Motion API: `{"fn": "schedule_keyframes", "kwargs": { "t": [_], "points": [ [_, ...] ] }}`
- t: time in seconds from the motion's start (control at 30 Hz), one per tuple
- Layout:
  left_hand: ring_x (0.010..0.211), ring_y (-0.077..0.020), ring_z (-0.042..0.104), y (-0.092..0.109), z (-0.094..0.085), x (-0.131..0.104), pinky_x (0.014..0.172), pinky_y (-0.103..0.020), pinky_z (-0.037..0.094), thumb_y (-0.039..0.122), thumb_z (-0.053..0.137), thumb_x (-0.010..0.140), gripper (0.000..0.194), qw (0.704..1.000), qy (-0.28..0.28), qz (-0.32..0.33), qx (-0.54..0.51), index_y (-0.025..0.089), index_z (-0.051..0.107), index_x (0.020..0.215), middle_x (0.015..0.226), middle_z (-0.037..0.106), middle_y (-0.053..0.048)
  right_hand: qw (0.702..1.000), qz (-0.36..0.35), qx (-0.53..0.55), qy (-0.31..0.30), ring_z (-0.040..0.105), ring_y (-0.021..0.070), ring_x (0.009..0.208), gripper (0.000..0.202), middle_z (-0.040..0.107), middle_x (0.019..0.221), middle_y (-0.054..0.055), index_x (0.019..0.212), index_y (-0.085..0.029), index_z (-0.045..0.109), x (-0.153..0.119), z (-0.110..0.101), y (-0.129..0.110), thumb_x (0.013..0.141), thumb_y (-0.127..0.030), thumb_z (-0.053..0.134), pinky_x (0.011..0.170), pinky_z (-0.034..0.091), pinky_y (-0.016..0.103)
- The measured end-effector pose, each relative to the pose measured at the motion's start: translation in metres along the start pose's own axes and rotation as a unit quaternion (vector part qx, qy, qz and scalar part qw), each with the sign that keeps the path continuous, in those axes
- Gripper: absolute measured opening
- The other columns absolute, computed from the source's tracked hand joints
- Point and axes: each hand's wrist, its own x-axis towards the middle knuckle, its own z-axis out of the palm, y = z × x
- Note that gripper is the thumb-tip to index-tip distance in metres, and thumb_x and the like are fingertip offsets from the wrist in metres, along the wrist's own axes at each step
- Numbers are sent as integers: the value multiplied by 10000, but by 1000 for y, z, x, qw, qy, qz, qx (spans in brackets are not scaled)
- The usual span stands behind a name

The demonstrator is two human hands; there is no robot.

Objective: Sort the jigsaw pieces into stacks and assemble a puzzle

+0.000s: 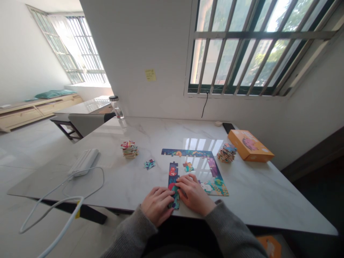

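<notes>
My left hand [158, 203] is closed at the lower left edge of a narrow joined strip of jigsaw puzzle pieces [173, 170], its fingertips on the strip. From the other side my right hand [192, 191] bears on the same strip with bent fingers, covering part of it. To the right lies an assembled L-shaped puzzle border [212, 165], dark blue along the top and purple and green down the side. One loose puzzle piece [188, 166] sits between strip and border. Another loose puzzle piece [149, 164] lies further left.
Puzzle pieces are stacked on the left [129, 149] and on the right [227, 153]. An orange box [249, 146] and a black phone [228, 127] are at the right. A white power strip [84, 162] with a looping cable lies left; a clear bottle [116, 107] stands behind.
</notes>
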Motion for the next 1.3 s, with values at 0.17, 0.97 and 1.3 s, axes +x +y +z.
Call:
{"fn": "schedule_keyframes", "kwargs": {
  "t": [0.17, 0.97, 1.3],
  "points": [
    [1075, -233, 612, -11, 8, -6, 947, -402, 442, 288, 562, 909, 196, 1000, 18, 15, 4, 236, 633, 1084, 1158, 714, -35, 1000, -2, -8, -9, 567, 231, 1096, 212, 674, 1123, 72, 1124, -210, 654, -1, -1, 0, 923, -208, 586, 1060, 333, 430],
    [1061, -236, 562, -16, 6, -9, 942, -396, 459, 233, 534, 896, 246, 1000, 9, 15, -13, 230, 634, 1121, 1135, 667, -73, 1000, 5, -8, -22, 554, 237, 1130, 227, 667, 1168, 74, 1139, -211, 642, -1, -2, -1, 918, -229, 593, 1067, 334, 432],
    [1092, -231, 598, -12, 6, -2, 951, -388, 483, 193, 561, 823, 285, 1000, -7, 12, -13, 224, 623, 1099, 1224, 670, -66, 1000, 1, -3, -19, 551, 246, 1114, 220, 667, 1159, 76, 1131, -207, 647, 0, -2, -1, 924, -201, 572, 1052, 351, 440]
  ]
}}
